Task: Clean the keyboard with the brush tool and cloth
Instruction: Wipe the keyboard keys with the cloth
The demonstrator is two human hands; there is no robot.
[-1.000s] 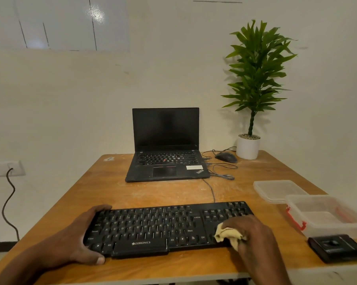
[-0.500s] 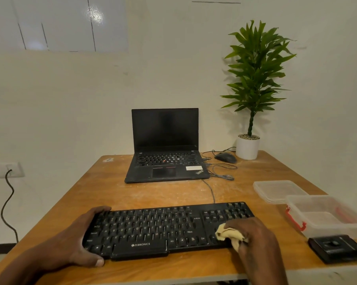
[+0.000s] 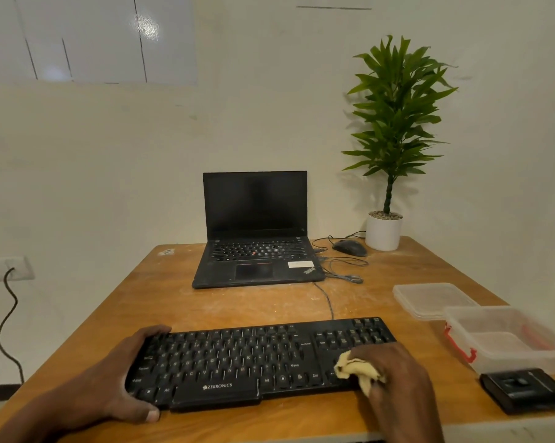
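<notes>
I am sitting at a big wooden worktop (image 3: 237,308) that is filling the lower half of the frame. A tall green plant (image 3: 394,123) in a white pot is standing at the upper right, at the far corner of the worktop. A black laptop (image 3: 257,231) is sitting open in the middle of the frame, and its screen is dark.

The black keyboard (image 3: 237,359) is lying near the bottom of the frame, close to me, and a thin cable is running from it up toward the laptop. My left hand (image 3: 110,385) is holding the left end of the keyboard. My fingers are curling over the far edge and my thumb is pressing on the near edge.

At the lower right, a clear plastic box (image 3: 506,340) with a red clip is sitting beside the keyboard. Its clear lid (image 3: 429,298) is lying just behind it. A flat black case (image 3: 525,393) is lying just in front of the box.

My right hand (image 3: 397,375) is resting on the right end of the keyboard, below the number keys. It is gripping a small yellow cloth (image 3: 356,369), all bunched up, and pressing it on the keys.

A black mouse (image 3: 349,247) is lying next to the white pot.
</notes>
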